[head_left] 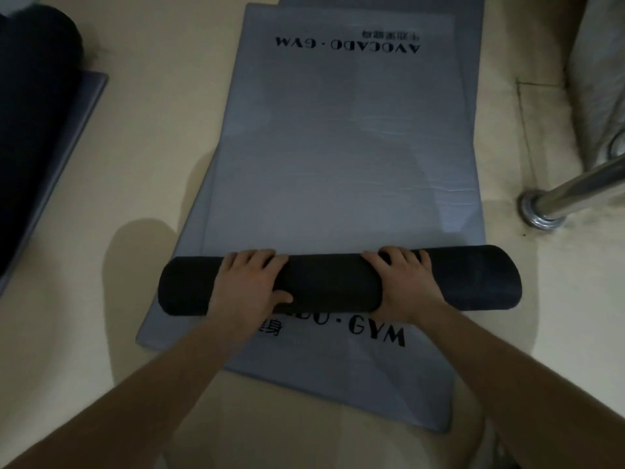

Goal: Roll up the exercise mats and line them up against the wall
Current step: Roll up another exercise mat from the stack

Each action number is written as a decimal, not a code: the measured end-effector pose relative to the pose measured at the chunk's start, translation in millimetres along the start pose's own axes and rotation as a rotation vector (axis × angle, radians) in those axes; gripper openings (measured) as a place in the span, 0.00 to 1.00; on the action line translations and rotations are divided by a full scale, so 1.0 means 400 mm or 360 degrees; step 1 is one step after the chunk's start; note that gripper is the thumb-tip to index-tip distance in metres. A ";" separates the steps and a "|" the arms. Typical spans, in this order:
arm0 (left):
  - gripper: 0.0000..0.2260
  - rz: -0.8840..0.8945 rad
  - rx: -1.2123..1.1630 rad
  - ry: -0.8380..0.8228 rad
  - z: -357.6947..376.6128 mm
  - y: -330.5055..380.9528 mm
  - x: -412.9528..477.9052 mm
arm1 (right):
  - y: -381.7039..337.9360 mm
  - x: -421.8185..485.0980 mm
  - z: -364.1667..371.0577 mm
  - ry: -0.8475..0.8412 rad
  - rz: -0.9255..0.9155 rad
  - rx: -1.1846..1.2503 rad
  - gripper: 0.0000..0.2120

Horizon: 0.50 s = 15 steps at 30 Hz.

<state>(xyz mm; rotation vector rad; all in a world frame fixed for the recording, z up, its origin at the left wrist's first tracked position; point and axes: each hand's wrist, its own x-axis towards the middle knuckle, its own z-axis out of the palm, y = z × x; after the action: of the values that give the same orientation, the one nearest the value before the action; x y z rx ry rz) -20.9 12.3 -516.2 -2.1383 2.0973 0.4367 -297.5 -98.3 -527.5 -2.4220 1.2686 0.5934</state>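
A grey exercise mat (334, 137) printed "AVOCADO GYM" lies flat on the cream floor, stretching away from me. Its near end is wound into a black roll (331, 282) lying crosswise. My left hand (250, 286) presses on the roll's left half, fingers curled over the top. My right hand (406, 282) grips the right half the same way. A second grey mat (372, 377) lies flat underneath, skewed, its printed end showing below the roll. A third mat edge (382, 3) peeks out at the far end.
At the left edge lies another dark rolled mat (37, 123) on a grey mat edge (84, 106). A chrome pole (575, 187) with a round floor flange stands at the right, beside a pale quilted surface (602, 79).
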 end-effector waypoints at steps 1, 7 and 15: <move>0.39 -0.0010 0.0051 0.0152 0.026 0.022 -0.038 | 0.010 0.019 -0.025 -0.0060 -0.0014 0.0051 0.52; 0.56 0.0068 0.0164 0.0128 0.051 -0.002 0.078 | 0.044 0.122 -0.156 -0.0478 -0.0001 0.0348 0.52; 0.52 0.0207 -0.0099 -0.0634 -0.106 -0.061 0.322 | 0.068 0.062 -0.063 0.0380 0.0087 -0.0246 0.62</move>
<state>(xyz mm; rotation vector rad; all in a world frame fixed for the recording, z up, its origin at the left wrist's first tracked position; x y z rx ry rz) 8.9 -122.2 -515.1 -1.7645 2.0152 0.8714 -302.5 -142.3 -521.2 -2.6578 1.4344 0.4409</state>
